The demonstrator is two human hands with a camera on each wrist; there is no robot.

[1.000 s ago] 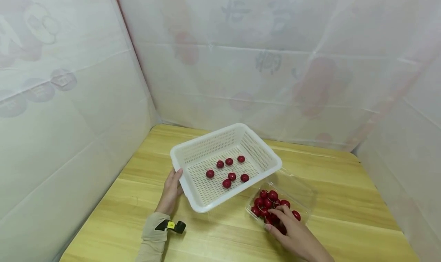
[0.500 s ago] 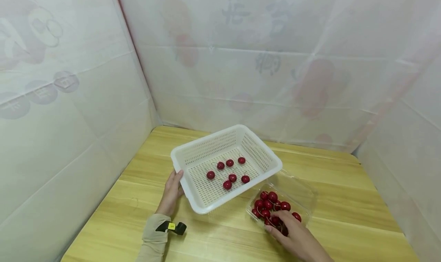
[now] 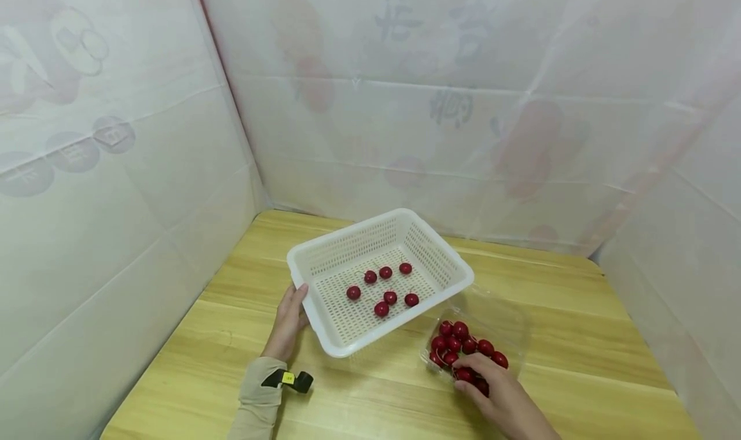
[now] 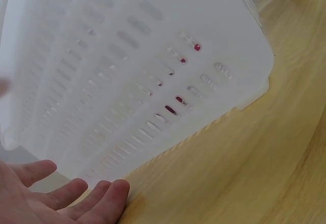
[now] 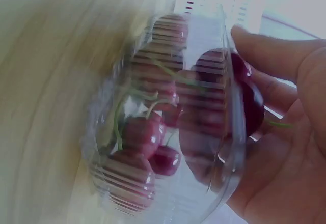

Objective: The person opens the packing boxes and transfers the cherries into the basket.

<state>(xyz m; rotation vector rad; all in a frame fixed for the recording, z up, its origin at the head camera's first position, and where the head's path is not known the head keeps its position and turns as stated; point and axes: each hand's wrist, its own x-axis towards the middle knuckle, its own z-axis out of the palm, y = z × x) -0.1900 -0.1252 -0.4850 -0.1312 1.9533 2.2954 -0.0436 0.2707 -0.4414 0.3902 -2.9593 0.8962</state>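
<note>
My left hand (image 3: 287,324) holds the left end of a white perforated plastic basket (image 3: 399,321), thumb on its rim. In the left wrist view, my other fingers (image 4: 104,201) lie by the basket's slotted wall (image 4: 153,71). Several cherries (image 3: 381,309) lie spread on the basket's bottom. My right hand (image 3: 500,392) reaches into a clear plastic box (image 5: 235,175) at the right, full of stemmed cherries (image 3: 454,345). Its thumb and fingers pinch a dark cherry (image 5: 251,107); the fingertips are partly hidden behind the fruit and the box wall.
The box's clear lid (image 3: 500,311) stands open at its far side, close to the basket's right corner. All sits on a wooden table (image 3: 359,395). White printed sheets (image 3: 370,137) rise behind and at both sides. A black wrist strap (image 3: 289,379) is on the left sleeve.
My right hand and the plastic box have shifted slightly to the right, and the cherries in it have moved a little. My left hand and the basket have stayed in place.
</note>
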